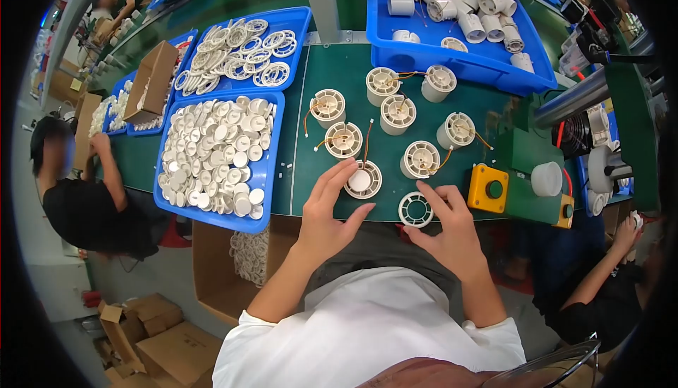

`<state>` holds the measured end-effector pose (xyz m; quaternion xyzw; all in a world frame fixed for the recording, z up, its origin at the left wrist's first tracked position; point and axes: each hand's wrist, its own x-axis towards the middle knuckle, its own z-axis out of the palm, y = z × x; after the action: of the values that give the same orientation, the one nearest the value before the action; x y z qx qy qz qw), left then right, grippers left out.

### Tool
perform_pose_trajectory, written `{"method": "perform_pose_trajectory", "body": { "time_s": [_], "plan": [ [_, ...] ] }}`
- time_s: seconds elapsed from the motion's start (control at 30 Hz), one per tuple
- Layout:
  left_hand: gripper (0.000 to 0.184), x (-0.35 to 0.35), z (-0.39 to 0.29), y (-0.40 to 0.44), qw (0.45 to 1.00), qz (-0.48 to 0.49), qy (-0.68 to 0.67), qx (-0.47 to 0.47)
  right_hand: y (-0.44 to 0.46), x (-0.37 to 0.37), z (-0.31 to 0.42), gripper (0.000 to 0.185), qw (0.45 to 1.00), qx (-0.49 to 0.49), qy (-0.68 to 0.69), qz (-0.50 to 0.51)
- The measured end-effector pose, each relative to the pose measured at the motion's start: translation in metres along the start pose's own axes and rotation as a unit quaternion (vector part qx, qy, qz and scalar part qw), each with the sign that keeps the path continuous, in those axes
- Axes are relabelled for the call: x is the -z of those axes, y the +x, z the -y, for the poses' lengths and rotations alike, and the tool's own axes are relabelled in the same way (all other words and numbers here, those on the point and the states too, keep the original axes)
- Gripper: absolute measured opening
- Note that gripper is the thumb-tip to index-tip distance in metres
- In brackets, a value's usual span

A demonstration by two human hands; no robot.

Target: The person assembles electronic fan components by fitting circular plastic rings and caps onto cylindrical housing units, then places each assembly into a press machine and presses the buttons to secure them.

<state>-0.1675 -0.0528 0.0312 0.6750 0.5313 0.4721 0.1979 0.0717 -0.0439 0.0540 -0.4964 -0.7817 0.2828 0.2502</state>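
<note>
My left hand (326, 211) has its thumb and fingers apart beside a white round motor housing (373, 189); its fingertips are at the rim. A plain white disc cap (359, 180) sits inside this housing, and an orange-brown wire rises behind it. In my right hand (453, 231) a white slotted plastic ring (402, 208) is held between thumb and forefinger, partly over the table's front edge. Several more upright housings with spoked tops, such as this housing (421, 160), stand beyond my hands with thin wires and small connectors.
One blue tray (277, 123) holds many white caps; another blue tray (304, 24) holds rings. A blue bin (452, 60) of white cylinders stands at the back. On the right are a yellow button box (487, 189) and a green machine (526, 194). Co-workers sit left and right.
</note>
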Motion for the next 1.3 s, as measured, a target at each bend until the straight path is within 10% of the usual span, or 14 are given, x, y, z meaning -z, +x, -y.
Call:
{"method": "perform_pose_trajectory", "body": {
  "time_s": [0.33,1.3],
  "plan": [
    [0.083,-0.022,0.001,-0.007,0.994,0.002,-0.035,0.102,0.014,-0.017,0.023,0.066,0.986,0.036,0.086,-0.135],
    [0.078,0.003,0.023,0.008,0.964,0.184,-0.174,0.084,0.039,-0.035,0.033,0.064,0.996,0.037,0.065,-0.052]
  ]
}}
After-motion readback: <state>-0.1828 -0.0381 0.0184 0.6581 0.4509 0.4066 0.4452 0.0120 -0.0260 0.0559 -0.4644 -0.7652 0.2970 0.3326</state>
